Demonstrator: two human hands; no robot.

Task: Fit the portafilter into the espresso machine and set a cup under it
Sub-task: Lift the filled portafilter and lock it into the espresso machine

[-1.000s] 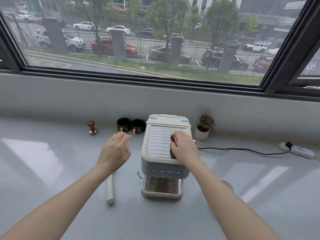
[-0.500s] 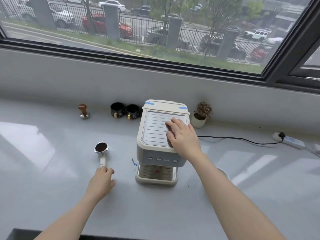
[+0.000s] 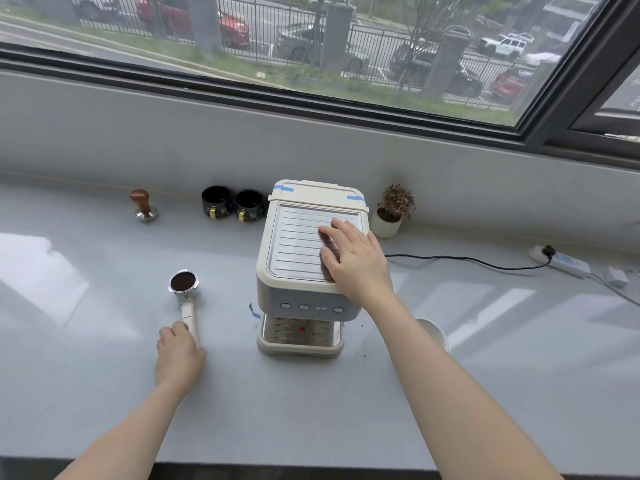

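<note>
A cream espresso machine (image 3: 304, 271) stands on the grey counter, with its drip tray (image 3: 300, 336) at the front. My right hand (image 3: 356, 261) lies flat on the machine's ribbed top, fingers apart. Left of the machine lies the portafilter (image 3: 184, 289), its metal basket full of dark coffee and its white handle pointing toward me. My left hand (image 3: 178, 355) is closed around the near end of that handle. A white cup (image 3: 431, 332) stands right of the machine, partly hidden behind my right forearm.
Two black cups (image 3: 230, 202) and a wooden-handled tamper (image 3: 143, 206) stand at the back left by the wall. A small potted plant (image 3: 393, 213) is at the back right. A black cable (image 3: 467, 261) runs to a power strip (image 3: 564, 261). The counter's front edge (image 3: 311, 467) is near me.
My left hand dropped from above the portafilter's basket to the handle's near end and closed on it. My right hand stayed on the machine's top. The camera tilted down.
</note>
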